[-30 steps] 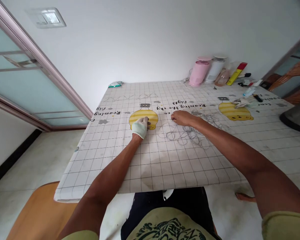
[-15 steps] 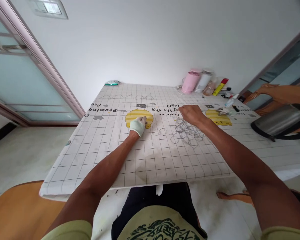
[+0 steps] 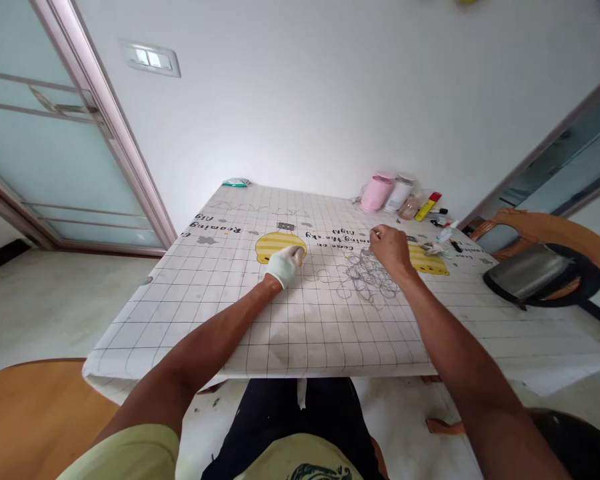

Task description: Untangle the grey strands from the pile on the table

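Note:
My left hand (image 3: 284,265), in a pale glove, is closed over the yellow printed figure (image 3: 267,247) on the tablecloth. My bare right hand (image 3: 392,249) is pinched shut at the far right of a tangle of thin grey wire or thread (image 3: 369,279). Any strand between the fingers of either hand is too fine to make out. A few faint loops (image 3: 324,275) lie on the cloth between the hands and the tangle.
Under all this is a table with a white checked cloth (image 3: 200,333). A metal kettle (image 3: 525,272) is at the right. Along the back stand a pink container (image 3: 377,193), a white one (image 3: 399,195) and a yellow-red box (image 3: 428,207). A green-white packet (image 3: 236,182) lies in the back left corner.
The camera view has shifted. My left hand has turned a little and moved slightly toward the right; my right hand is a bit farther right and its fingers are curled upward. Both remain closed.

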Demonstrator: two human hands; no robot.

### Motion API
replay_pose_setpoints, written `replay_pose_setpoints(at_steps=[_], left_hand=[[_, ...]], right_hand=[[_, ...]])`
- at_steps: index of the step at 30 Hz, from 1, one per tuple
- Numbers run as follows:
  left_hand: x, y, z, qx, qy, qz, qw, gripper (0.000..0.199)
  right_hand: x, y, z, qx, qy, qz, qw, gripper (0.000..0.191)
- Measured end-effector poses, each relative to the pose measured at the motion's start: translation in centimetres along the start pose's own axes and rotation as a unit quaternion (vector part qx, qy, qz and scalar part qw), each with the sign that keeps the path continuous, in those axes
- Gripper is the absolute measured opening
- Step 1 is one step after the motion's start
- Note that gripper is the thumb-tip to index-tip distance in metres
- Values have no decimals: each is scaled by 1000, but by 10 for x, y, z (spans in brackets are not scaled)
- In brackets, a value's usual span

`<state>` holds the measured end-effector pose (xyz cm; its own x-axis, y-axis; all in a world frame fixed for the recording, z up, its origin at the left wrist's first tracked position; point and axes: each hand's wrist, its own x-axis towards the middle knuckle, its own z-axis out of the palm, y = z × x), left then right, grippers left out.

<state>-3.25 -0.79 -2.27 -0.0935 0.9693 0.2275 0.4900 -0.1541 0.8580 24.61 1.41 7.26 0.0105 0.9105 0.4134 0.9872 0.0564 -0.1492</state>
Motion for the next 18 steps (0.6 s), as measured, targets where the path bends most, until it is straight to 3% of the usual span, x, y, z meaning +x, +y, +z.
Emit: replay_pose_setpoints(at_steps=[3, 8, 13, 18], left_hand=[[-14, 8, 5, -29, -51, 37, 998, 24], [-21, 13, 19, -157, -127, -23, 979, 42], [-15, 5, 26, -181, -107, -62, 976, 30], [-10, 2, 24, -170, -86, -87, 978, 26]], right_hand=[[-15, -27, 29, 161, -9, 40, 986, 36], [-43, -75, 71, 321, -25, 79, 943, 35], [-63, -98, 92, 412, -82, 90, 903, 39], [-76, -91, 102, 436, -154, 65, 884, 34]])
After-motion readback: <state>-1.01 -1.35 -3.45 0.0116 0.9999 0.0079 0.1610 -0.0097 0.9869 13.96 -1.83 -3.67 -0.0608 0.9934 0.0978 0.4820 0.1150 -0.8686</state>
